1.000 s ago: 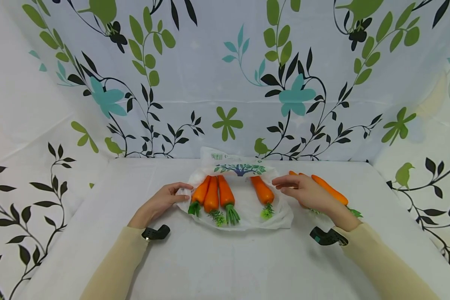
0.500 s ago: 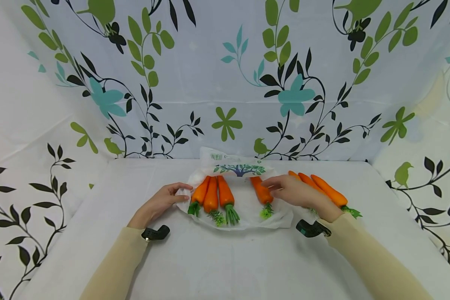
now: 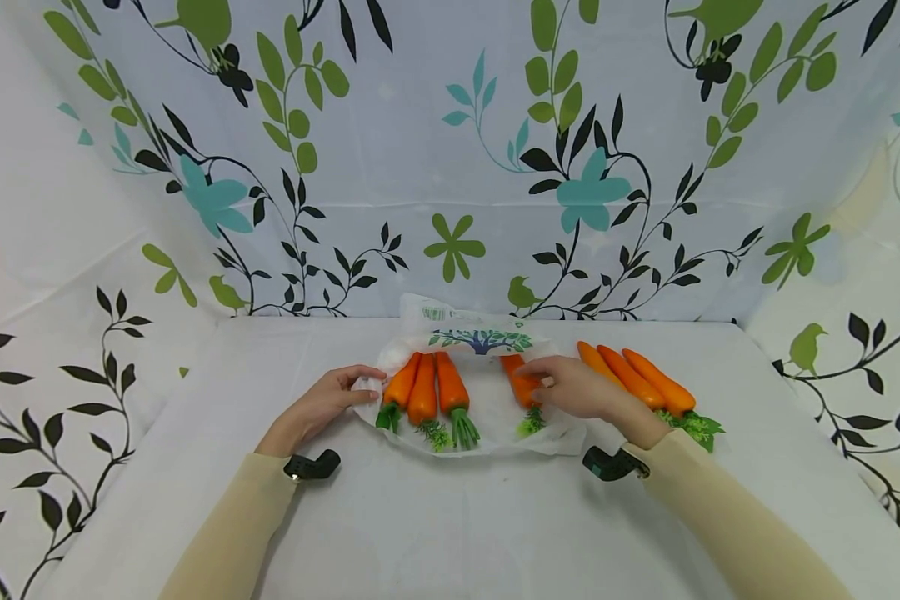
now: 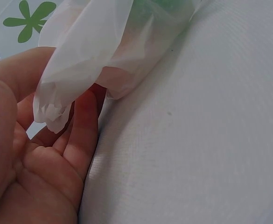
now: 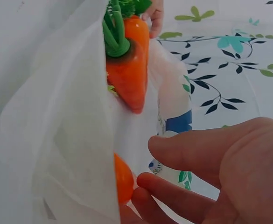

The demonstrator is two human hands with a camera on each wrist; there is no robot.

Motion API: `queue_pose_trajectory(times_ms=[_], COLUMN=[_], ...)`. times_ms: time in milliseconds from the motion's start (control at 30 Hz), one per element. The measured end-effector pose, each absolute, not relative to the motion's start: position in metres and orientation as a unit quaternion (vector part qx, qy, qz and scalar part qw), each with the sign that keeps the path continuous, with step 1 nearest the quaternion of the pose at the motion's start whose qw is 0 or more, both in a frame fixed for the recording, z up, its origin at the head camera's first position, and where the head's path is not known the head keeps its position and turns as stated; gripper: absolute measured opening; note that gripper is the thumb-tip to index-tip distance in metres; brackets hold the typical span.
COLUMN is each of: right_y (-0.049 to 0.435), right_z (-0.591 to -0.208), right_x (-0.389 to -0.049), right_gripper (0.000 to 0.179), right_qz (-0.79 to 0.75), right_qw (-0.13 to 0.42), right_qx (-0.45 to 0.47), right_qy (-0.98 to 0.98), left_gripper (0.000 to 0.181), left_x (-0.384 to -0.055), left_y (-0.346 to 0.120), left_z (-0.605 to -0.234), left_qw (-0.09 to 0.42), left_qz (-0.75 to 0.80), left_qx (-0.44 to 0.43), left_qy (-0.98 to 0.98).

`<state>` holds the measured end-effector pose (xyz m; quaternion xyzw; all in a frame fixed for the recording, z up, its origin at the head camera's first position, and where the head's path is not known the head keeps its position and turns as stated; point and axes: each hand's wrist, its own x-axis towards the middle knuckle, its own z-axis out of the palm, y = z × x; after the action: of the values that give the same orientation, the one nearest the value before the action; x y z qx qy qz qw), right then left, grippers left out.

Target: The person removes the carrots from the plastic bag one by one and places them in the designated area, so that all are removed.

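A thin white plastic bag [image 3: 480,437] with a printed tree lies on the table, its mouth facing me. Three orange carrots [image 3: 423,390] with green tops sit together in its left part. A single carrot [image 3: 516,377] lies in the right part. My left hand [image 3: 328,404] pinches the bag's left edge, thumb above and fingers beneath; the left wrist view shows the crumpled plastic [image 4: 87,60] between them. My right hand [image 3: 581,387] reaches into the bag's right side. In the right wrist view, its fingertips touch the single carrot [image 5: 122,179], while the thumb stands apart.
Three more carrots [image 3: 637,379] with leafy tops lie side by side on the table, right of the bag and just beyond my right hand. A white cloth covers the table [image 3: 450,533]. Behind it hangs a leaf-patterned curtain [image 3: 390,183].
My right hand has moved left from above the loose carrots to the single carrot in the bag, whose green top has shifted slightly left. My left hand has stayed on the bag's edge.
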<state>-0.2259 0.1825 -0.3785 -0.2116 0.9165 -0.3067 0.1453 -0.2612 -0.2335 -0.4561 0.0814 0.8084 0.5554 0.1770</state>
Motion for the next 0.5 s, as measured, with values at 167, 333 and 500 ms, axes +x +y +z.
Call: queue_pose_trajectory(times_ms=[167,333,500], right_y=[0.181,0.180,0.176], right_z=[-0.382,-0.389,-0.399], right_x=[-0.224,-0.223,-0.224], right_gripper=[0.039,0.037,0.033], right_qz=[-0.304,-0.314,-0.312], right_qw=[0.138,0.119,0.091], right_qx=[-0.207,-0.221,-0.237], right_qy=[0.919,0.915,0.915], left_gripper=[0.040,0.041,0.041], left_x=[-0.261,-0.261,-0.260], left_y=[-0.233,-0.233,-0.233], left_z=[-0.456,-0.455,-0.454], left_qw=[0.179,0.181,0.181], left_qz=[0.557,0.560,0.560], left_qx=[0.079,0.084,0.081], left_qy=[0.807,0.804,0.804])
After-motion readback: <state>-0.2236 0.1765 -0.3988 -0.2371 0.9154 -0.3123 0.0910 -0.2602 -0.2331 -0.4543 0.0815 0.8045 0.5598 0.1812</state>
